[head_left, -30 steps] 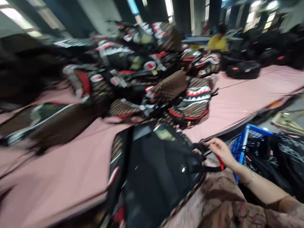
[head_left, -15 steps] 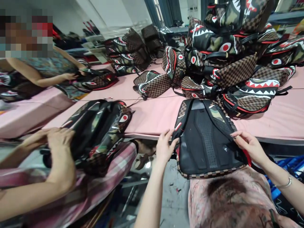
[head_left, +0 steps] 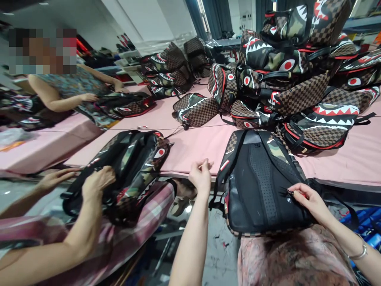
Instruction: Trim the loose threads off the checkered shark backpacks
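Observation:
A backpack (head_left: 264,182) lies with its black padded back and shoulder straps facing up, partly on the pink table and partly over my lap. Checkered trim runs round its edge. My right hand (head_left: 308,200) is closed above the right side of the back panel, on what look like small red-handled thread snips (head_left: 290,193), their dark tips pointing left. To the left of the backpack, my left hand (head_left: 201,174) is raised apart from it, fingers pinched together. Whatever those fingers hold, if anything, is too small to make out.
A pile of shark-mouth backpacks (head_left: 285,71) stands behind mine. On the left, a co-worker's hands (head_left: 98,182) work on another backpack (head_left: 139,174). Across the pink table (head_left: 190,147) a second person (head_left: 68,91) handles a backpack. Bits of thread litter the floor.
My left hand has come off the backpack's left edge and closed into a pinch. My right hand has moved slightly down, with the snips now over the panel. The left strap hangs outward.

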The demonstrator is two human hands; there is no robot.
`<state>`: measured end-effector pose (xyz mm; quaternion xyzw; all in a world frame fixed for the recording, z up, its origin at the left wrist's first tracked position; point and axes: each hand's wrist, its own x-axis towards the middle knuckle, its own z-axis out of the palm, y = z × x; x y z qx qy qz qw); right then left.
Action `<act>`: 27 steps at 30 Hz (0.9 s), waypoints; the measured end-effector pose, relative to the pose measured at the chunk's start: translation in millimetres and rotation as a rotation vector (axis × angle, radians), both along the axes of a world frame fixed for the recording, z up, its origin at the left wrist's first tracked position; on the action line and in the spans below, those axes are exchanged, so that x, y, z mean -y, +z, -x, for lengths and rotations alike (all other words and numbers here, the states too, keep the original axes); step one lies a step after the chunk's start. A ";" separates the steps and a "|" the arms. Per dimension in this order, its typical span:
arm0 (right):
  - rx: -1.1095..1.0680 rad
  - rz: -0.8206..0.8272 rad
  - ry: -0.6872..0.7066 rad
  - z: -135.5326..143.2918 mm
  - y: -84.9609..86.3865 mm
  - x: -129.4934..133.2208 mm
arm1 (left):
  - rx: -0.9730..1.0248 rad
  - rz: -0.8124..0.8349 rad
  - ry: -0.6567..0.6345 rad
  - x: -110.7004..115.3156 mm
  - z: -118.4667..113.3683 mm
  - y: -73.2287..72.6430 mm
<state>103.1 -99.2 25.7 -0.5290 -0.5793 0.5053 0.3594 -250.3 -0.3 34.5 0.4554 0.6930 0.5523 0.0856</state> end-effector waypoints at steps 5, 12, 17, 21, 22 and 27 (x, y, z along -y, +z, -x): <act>-0.003 0.021 -0.019 1.6 -1.2 -0.5 | 0.042 0.127 -0.427 24.6 -18.1 17.3; -0.029 0.054 -0.028 0.8 -4.2 2.9 | -0.353 0.483 -0.485 27.5 -17.0 -17.1; -0.049 0.061 -0.025 1.5 -12.4 2.9 | -0.314 0.502 -0.404 -8.4 4.2 -23.1; -0.107 0.029 -0.037 -0.9 -4.6 6.8 | -0.220 0.572 -0.424 -32.2 -4.0 -32.6; -0.126 0.019 -0.025 -4.5 1.7 7.7 | -0.191 0.589 -0.422 -37.2 -6.6 -35.6; -0.181 -0.062 -0.102 -43.9 30.2 -10.1 | -0.050 0.555 -0.464 -49.2 -18.6 -43.2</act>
